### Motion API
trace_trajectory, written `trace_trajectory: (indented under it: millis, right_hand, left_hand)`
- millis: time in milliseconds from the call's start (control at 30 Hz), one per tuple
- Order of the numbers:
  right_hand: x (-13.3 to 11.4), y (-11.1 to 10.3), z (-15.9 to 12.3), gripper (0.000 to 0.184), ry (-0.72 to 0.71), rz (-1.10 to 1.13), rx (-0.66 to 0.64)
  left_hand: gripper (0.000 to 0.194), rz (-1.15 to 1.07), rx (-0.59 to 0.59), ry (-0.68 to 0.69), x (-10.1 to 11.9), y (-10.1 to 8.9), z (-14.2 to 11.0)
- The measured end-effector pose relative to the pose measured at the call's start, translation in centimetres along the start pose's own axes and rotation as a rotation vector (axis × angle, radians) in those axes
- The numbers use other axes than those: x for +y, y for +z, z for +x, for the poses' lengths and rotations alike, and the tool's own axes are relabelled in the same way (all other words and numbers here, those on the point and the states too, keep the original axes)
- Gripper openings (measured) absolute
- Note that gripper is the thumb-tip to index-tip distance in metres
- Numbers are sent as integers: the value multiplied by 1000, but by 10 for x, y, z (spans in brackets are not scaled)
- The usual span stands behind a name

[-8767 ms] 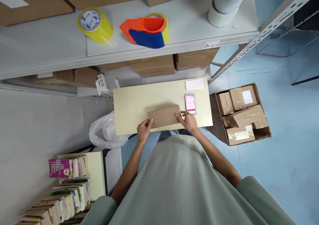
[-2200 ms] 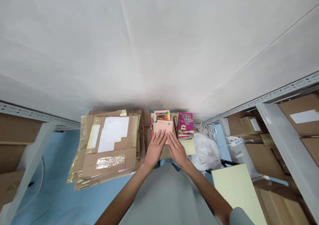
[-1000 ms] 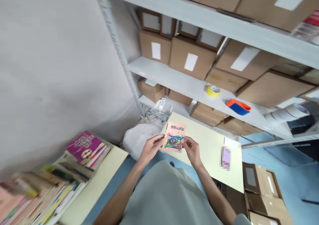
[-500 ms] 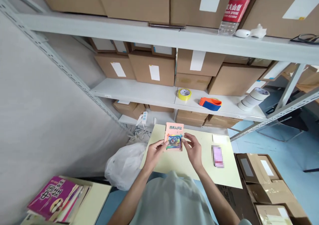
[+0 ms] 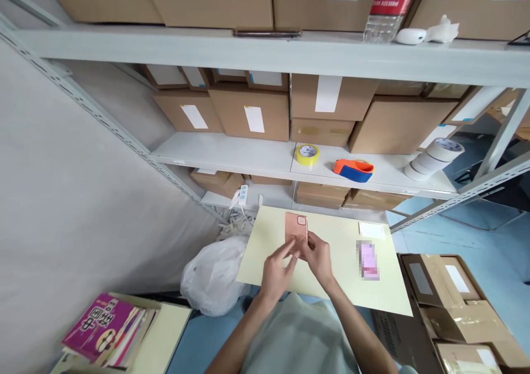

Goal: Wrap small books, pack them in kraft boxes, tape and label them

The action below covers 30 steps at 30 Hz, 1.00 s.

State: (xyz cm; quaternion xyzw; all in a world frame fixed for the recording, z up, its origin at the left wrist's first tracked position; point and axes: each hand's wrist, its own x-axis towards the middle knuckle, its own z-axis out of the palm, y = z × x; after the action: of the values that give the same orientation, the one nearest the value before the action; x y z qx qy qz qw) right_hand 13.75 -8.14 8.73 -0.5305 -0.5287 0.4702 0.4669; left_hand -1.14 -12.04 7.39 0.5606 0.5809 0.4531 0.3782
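A small pink book (image 5: 295,226) is held over the pale yellow table (image 5: 265,225), with a red-outlined box showing at its upper right. My right hand (image 5: 319,257) grips the book's lower right edge, thumb across the front. My left hand (image 5: 278,272) has its fingertips on the book's lower part, close to the right thumb, and the fingers hide that part. To the right on the table lie a phone (image 5: 367,260) with a blurred pink screen and a white slip of paper (image 5: 371,230).
Behind the table a grey shelf (image 5: 232,153) carries cardboard boxes, yellow tape (image 5: 307,154), an orange-and-blue tape dispenser (image 5: 354,170) and white rolls (image 5: 434,159). A carton of boxes (image 5: 430,321) stands right. Left are a white plastic bag (image 5: 213,277) and a purple book (image 5: 99,328).
A brown box was handled first, then the pink book at the book stack, then carried to the table. Its illustrated cover, visible half a second ago, is replaced by a plainer pink face.
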Motion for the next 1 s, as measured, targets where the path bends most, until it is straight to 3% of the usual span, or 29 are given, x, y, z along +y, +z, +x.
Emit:
trace_trajectory:
  millis: [100,267,400,500,600,733,833,933,1000]
  right_hand:
    - [-5,-10,3,52,61,197,-122]
    - [-12,-17,3,49,206,467,-239]
    - [-10,-15,-1,50,208,500,-233]
    - [-8,-15,-2,51,194,484,-238]
    - [-4,-15,0,60,156,420,-193]
    - [2,-8,-1,73,75,280,9]
    - [1,4,-11,71,67,276,-62]
    - [-1,14,-22,63,20,317,-177]
    - [1,15,-24,57,4,300,-173]
  left_hand:
    - [65,-187,90,-201,-2,-21,10]
    - [64,-502,-146,-358,23,-52,14]
    - [60,-470,-104,-375,41,-56,7]
    - [60,-455,-83,-374,42,-53,5]
    - [60,-390,-66,-339,37,-52,6]
    - [56,-152,48,-205,32,-53,9]
    - [45,30,86,-73,34,-43,7]
    - [34,141,30,21,37,-24,-3]
    - [37,154,-20,25,35,-13,-9]
